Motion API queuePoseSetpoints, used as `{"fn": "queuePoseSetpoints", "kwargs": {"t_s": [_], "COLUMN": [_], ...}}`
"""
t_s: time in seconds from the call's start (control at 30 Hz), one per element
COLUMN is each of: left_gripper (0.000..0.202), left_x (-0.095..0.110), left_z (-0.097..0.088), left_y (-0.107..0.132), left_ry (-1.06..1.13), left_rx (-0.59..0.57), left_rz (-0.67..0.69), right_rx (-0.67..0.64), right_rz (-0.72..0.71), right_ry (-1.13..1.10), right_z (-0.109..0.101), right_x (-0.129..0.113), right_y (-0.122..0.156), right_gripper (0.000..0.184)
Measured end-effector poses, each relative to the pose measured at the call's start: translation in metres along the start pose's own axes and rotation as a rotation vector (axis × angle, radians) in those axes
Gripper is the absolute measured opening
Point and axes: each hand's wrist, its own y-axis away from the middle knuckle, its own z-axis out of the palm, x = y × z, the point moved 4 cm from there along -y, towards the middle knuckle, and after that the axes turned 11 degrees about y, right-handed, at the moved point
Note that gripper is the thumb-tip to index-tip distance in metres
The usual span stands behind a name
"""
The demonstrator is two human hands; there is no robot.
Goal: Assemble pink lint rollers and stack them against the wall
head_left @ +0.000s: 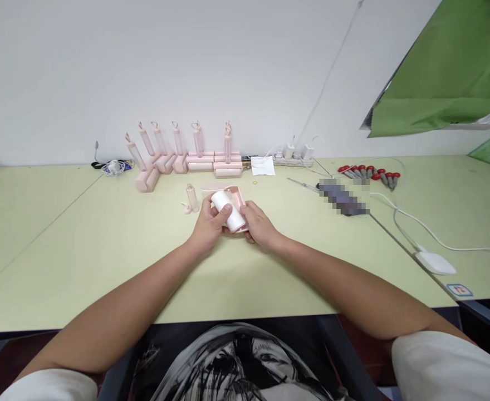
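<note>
Close in front of me over the table, my left hand (207,227) is closed around a white lint roll (221,201), its thumb lying across the paper surface. My right hand (262,227) grips a pink lint roller case (237,196) at its right side. The roll lies at a slant against the open case, overlapping it; whether it is seated inside I cannot tell. Just left of my hands stands a clear pink handle (192,198), with a small pink part (186,209) beside it. A flat transparent piece (212,187) lies behind the roll.
Along the wall stand several pink lint rollers (227,159) with upright handles. A power strip (290,161) with chargers and a white paper (263,165) are behind. To the right are a blurred dark object (343,199), several red-capped grey items (370,171) and a white cabled device (435,262).
</note>
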Motion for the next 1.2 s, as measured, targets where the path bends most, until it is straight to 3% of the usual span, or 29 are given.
{"fn": "queuePoseSetpoints", "kwargs": {"t_s": [0.27,0.5,0.73,0.87,1.0,1.1,1.2], "left_gripper": [0.101,0.101,0.096,0.086,0.075,0.073,0.078], "left_x": [0.001,0.000,-0.009,-0.011,-0.009,-0.009,-0.012], "left_z": [0.004,0.009,0.015,0.013,0.011,0.013,0.015], "left_y": [0.006,0.012,0.015,0.017,0.014,0.012,0.012], "left_ry": [-0.058,-0.107,-0.139,-0.270,-0.401,-0.463,-0.454], "left_rx": [-0.020,-0.056,-0.207,-0.166,-0.095,-0.132,-0.178], "left_rz": [0.018,0.104,0.035,-0.048,-0.016,0.041,0.016], "right_rx": [0.063,-0.035,0.263,0.258,0.259,0.237,0.218], "right_rz": [-0.069,-0.131,-0.480,-0.654,-0.660,-0.677,-0.665], "right_ry": [0.045,-0.042,0.144,0.292,0.414,0.457,0.468], "right_z": [0.005,0.013,-0.015,-0.021,-0.022,-0.022,-0.022], "right_x": [0.001,0.002,-0.007,-0.015,-0.020,-0.022,-0.021], "right_y": [0.002,0.004,-0.003,-0.001,0.000,0.000,-0.001], "right_gripper": [0.026,0.046,0.050,0.036,0.028,0.028,0.029]}}
